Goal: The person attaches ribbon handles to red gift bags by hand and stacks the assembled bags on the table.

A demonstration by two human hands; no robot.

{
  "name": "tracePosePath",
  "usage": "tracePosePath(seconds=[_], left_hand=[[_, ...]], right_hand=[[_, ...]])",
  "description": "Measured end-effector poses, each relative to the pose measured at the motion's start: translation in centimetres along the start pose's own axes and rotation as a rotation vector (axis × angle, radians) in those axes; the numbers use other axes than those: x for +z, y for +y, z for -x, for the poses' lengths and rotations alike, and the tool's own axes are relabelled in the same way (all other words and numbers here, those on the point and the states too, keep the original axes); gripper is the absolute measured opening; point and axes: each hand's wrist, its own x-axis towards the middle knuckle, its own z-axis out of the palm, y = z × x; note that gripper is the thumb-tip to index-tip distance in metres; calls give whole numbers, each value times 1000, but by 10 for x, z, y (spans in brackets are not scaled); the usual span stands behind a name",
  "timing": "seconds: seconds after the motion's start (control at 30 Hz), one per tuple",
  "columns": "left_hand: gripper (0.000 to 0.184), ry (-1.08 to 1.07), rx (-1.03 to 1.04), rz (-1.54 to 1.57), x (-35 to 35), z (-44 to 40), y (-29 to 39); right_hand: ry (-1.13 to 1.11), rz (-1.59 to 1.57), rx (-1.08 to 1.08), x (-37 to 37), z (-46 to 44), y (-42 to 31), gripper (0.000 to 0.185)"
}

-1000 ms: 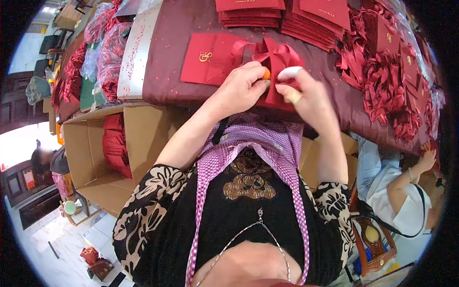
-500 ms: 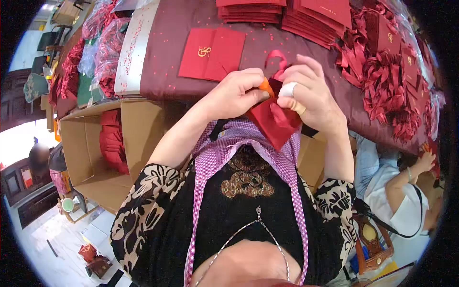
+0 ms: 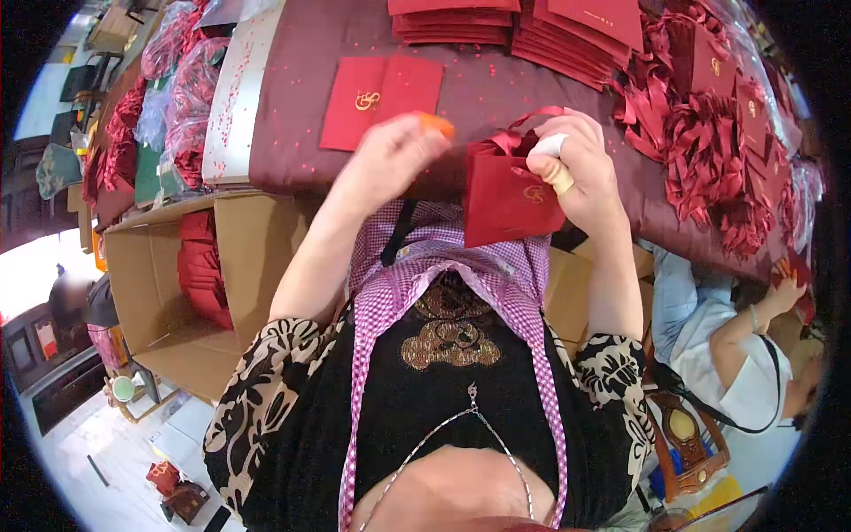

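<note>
A small red gift bag [image 3: 510, 199] with a gold monogram hangs in front of the table edge, its printed face turned up to me. My right hand [image 3: 576, 164] is closed at its upper right side, near the ribbon handle [image 3: 536, 115]. White and beige coverings wrap fingers of that hand. Apart from the bag, to its left, is my left hand [image 3: 394, 160], smeared by motion, with an orange finger cover [image 3: 436, 125] at its fingertips. Whether its fingers grip anything is unclear. Behind it a flat red bag [image 3: 350, 106] with a gold monogram lies on the dark red tablecloth [image 3: 297, 106].
Stacks of flat red bags [image 3: 576, 44] lie at the back. Red ribbons [image 3: 700, 168] are heaped at the right. An open cardboard box [image 3: 261, 257] holding red items stands left of me. A co-worker's hand [image 3: 786, 282] shows at far right. Plastic-wrapped bundles [image 3: 195, 89] sit far left.
My left hand has let go of the bag and moved left, away from it. The bag has turned from a tilted position to more upright, showing its monogram, still in my right hand.
</note>
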Motion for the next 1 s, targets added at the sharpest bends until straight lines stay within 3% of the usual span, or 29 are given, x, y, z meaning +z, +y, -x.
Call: tracePosePath(seconds=[0.07,0.1,0.2,0.27,0.33,0.4,0.47,0.53,0.6,0.67,0.73,0.8,0.87,0.93,1.0], left_hand=[[29,-243,36,149,19,6,-6],[29,-252,-12,297,31,10,3],[27,-131,23,311,44,7,-2],[27,-117,49,285,44,8,-2],[27,-101,75,260,44,9,-2],[28,-127,51,229,43,9,-5],[28,-131,54,213,43,8,-5],[29,-121,55,200,41,8,-5],[31,-188,18,434,37,11,-3],[34,-206,-9,479,35,9,-3],[34,-257,-22,436,33,9,-3],[32,-232,-16,456,33,9,0],[33,-225,-40,541,28,3,-1],[35,-166,-3,589,19,0,10],[37,-94,2,707,5,-1,15]], right_hand=[[-10,-38,5,7,-2,1,16],[-32,-72,5,11,-4,0,16],[32,-28,99,12,-12,-3,18],[68,230,98,-1,-17,8,25],[-209,47,265,-13,-20,15,30],[-237,16,229,-5,-9,29,29],[-356,-371,550,1,-8,29,26],[-166,-342,572,8,-5,31,23],[54,-207,632,16,-2,42,23],[17,-159,664,13,0,50,24],[-24,-244,648,13,-1,48,26],[-89,67,589,2,-7,38,30],[-12,213,454,-4,-4,43,31],[46,115,339,-16,-8,23,31],[-164,7,65,-33,-15,-2,53]])
